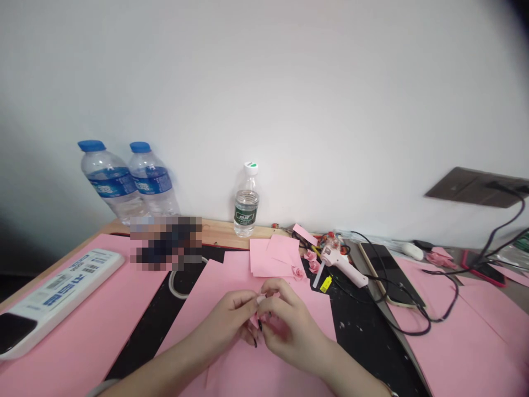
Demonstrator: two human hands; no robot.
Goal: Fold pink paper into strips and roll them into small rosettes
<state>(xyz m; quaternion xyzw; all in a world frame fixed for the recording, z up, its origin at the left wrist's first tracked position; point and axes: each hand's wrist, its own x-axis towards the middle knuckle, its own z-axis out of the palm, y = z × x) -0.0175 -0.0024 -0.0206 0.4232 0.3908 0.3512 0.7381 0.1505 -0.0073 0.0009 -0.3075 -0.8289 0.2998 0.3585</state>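
Between the fingertips of both hands is a small folded piece of pink paper (255,320), mostly covered by the fingers. My left hand (235,314) pinches it from the left, and my right hand (287,320) has its fingers curled round it from the right. Both hands are just above a large pink paper sheet (223,275). Beyond them lies a stack of small pink paper squares (273,259). Several pink paper roses (298,272) rest beside that stack. A pale glue gun (341,262) with a yellow tag lies to the right of the roses.
Two blue-capped water bottles (151,179) and a small white-capped bottle (247,204) stand by the wall. A white box (66,292) lies at left, near a roll of tape (177,284). Black cables (407,331) loop around a phone (392,273) at right.
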